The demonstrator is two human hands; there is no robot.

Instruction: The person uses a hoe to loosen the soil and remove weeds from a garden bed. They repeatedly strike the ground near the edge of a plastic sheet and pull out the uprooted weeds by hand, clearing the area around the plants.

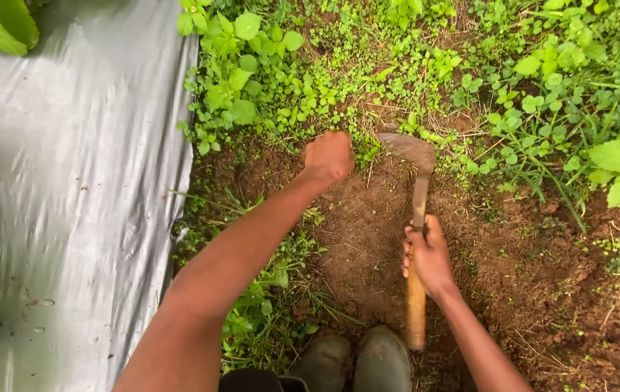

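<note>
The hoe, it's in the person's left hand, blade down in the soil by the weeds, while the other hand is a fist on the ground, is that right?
Not quite: the head view shows the hoe gripped by the right hand, not the left. The rest holds: its blade rests on the soil by the weeds, and the left hand is a fist at the ground.

Wooden-handled hoe (416, 239) – dull metal blade – glossy plastic sheet (70, 181)
</note>
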